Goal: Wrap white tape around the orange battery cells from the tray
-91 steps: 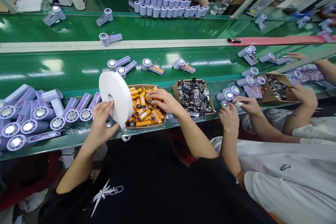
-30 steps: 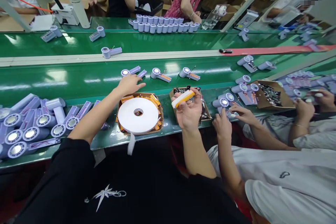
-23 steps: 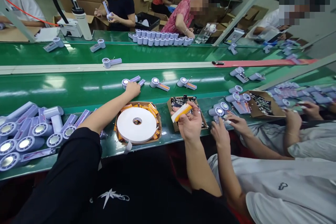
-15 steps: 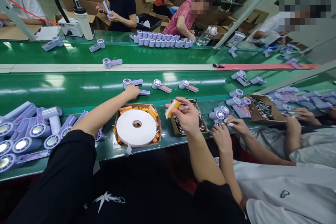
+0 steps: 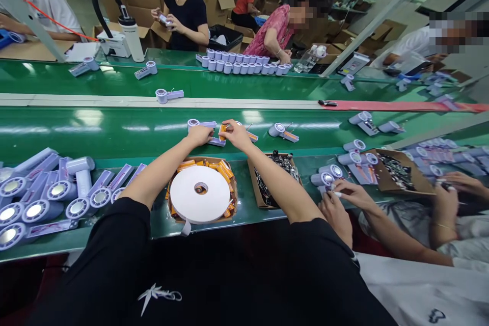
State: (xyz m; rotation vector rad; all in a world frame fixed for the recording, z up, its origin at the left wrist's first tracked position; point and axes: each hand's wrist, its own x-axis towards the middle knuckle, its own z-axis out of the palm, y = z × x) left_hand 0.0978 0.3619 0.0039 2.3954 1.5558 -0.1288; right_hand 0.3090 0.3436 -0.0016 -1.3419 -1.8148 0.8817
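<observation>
On the green conveyor, my left hand (image 5: pixel 200 135) is closed over a lavender handheld fan housing (image 5: pixel 216 141). Its open handle pokes out to the right, while my palm hides its round head. My right hand (image 5: pixel 236 135) pinches an orange battery (image 5: pixel 222 131) at the end of that handle. Whether the battery touches the handle I cannot tell. Another fan (image 5: pixel 193 123) lies just behind my left hand, and a fan with orange in its handle (image 5: pixel 252 136) is partly hidden behind my right hand. Below my forearms, a white tape roll (image 5: pixel 183 196) rests on a carton of orange batteries (image 5: pixel 225 169).
A carton of small dark parts (image 5: pixel 280 165) stands under my right forearm. Lavender fans (image 5: pixel 42 209) are piled at left. At right, a co-worker's hands (image 5: pixel 344 201) work on a fan beside another parts carton (image 5: pixel 405 173). Across the belt, people sit behind rows of fan heads (image 5: pixel 244 67).
My right hand has carried the orange battery forward and left, from above the dark-parts carton to the fan under my left hand. My left hand stays on the fan. The view has shifted slightly.
</observation>
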